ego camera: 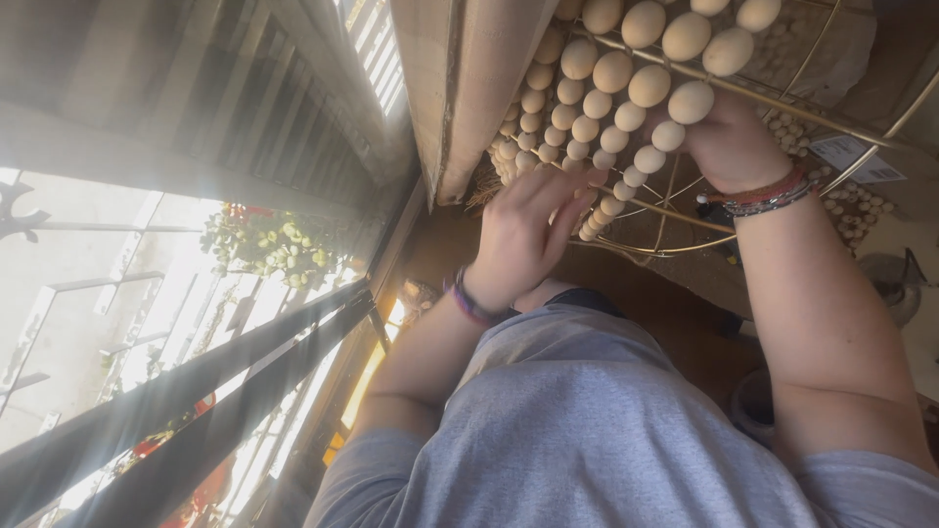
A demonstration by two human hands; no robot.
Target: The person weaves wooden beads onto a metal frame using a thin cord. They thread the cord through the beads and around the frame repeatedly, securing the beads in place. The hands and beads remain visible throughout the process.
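Beads (614, 70) of pale wood, strung in close rows, hang across a gold wire frame (773, 98) at the top of the head view. Left hand (523, 240) lies against the lower rows, fingers spread and loosely bent, tips touching the small beads near the frame's curved rim; its grip is not closed on anything that can be made out. Right hand (734, 147) reaches higher, behind the larger beads, which hide its fingers, so whether its grip is open or closed cannot be told. Woven bracelets (768, 196) circle the right wrist and a purple band (468, 301) the left. Below are the person's grey shirt (587, 420) and a brown surface. Loose beads (861, 210) lie at right beside a paper tag (853, 156). Leftward, a sunlit window (147, 313) shows green plants (274, 244).
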